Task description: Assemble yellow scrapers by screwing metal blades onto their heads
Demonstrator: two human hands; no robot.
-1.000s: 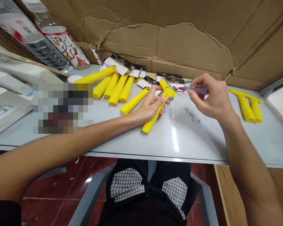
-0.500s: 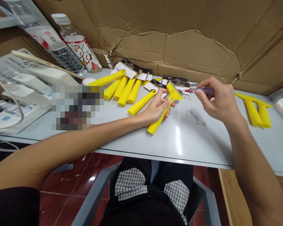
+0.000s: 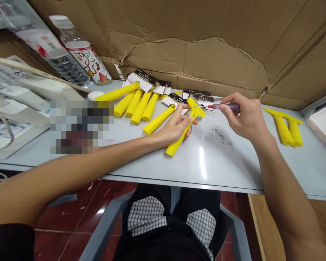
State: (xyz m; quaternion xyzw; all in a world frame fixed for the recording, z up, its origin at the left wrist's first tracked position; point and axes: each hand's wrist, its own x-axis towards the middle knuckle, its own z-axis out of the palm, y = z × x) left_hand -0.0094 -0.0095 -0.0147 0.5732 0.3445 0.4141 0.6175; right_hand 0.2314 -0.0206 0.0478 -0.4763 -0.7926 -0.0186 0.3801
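Observation:
My left hand [image 3: 179, 125] is closed around the handle of a yellow scraper [image 3: 176, 144], whose wide head points up and away from me. A thin metal blade edge shows along that head. In my right hand [image 3: 241, 112] is a screwdriver [image 3: 232, 107] with a see-through purple handle and a red collar. Its shaft runs left, and the tip meets the scraper's head; whether a screw sits under the tip is too small to tell. Several small screws [image 3: 221, 136] lie loose on the table, below and left of my right hand.
Several yellow scrapers [image 3: 137, 105] with black-and-white cards lie at the back left. Two yellow scraper bodies [image 3: 286, 130] rest at the right. Plastic bottles [image 3: 84, 54] and white boxes [image 3: 21, 94] stand left on the grey table [image 3: 152, 165]. Cardboard [image 3: 222, 21] walls the back.
The whole view has shifted slightly, so things appear a little further left. Both hands keep their hold, and the screwdriver tip stays at the scraper's head.

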